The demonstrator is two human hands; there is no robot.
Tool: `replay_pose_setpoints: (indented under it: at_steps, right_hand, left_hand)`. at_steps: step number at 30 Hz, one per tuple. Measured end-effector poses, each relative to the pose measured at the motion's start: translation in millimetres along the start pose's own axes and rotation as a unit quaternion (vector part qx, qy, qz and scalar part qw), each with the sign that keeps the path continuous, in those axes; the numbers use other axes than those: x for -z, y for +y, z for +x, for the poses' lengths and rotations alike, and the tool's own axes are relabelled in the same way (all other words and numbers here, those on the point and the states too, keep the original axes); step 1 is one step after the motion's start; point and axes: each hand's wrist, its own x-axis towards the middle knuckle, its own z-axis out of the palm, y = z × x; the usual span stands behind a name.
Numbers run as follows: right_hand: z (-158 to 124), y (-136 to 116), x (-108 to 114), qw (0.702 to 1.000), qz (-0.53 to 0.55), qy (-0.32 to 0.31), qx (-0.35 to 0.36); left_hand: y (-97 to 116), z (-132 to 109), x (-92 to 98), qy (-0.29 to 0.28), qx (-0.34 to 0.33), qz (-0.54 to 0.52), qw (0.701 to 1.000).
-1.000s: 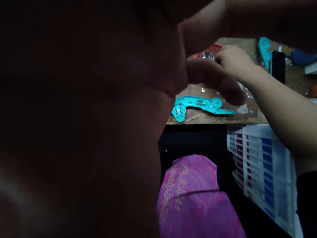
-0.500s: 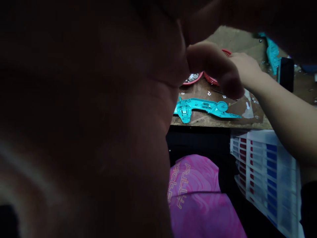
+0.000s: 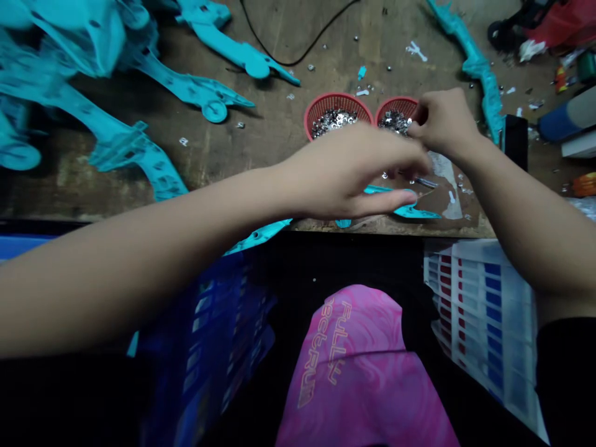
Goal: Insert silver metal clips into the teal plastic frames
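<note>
The right hand (image 3: 440,121) curls, fingertips pressed together, just above a red basket (image 3: 395,104) heaped with metal bits (image 3: 395,122); whether it pinches any cannot be told. The left hand (image 3: 349,171), fingers loosely extended, hangs just beside it, over a teal plastic part (image 3: 379,190) on the tabletop (image 3: 261,149), with a second red basket (image 3: 338,105) beyond it.

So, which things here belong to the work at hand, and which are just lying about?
Part of the work:
left hand; right hand; two red baskets; small metal pieces; teal plastic molding

Lying about:
black cable; pink printed cloth; white crate; blue cylinder
</note>
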Motion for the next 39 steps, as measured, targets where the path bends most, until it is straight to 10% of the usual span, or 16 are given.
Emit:
replay_pose_setpoints:
  at_steps: [8, 21, 31, 39]
  right_hand:
    - [-3.6, 11.0, 8.5, 0.997, 0.065, 0.009, -0.041]
    - [-56.1, -25.4, 65.2, 0.979, 0.199, 0.001, -0.044]
    - [-68.9, -17.3, -24.9, 0.959, 0.258, -0.102, 0.051]
    - [-61.2, -18.8, -34.8, 0.977, 0.159, -0.106, 0.09]
  left_hand:
    - [-28.6, 35.2, -82.2, -0.158, 0.058, 0.152, 0.974]
    - [-60.9, 36.2, -65.7, -0.146, 0.055, 0.146, 0.977]
    - [-81.8, 31.2, -65.0, -0.11, 0.027, 0.122, 0.986]
    - [-104.4, 33.8, -72.6, -0.091, -0.014, 0.109, 0.99]
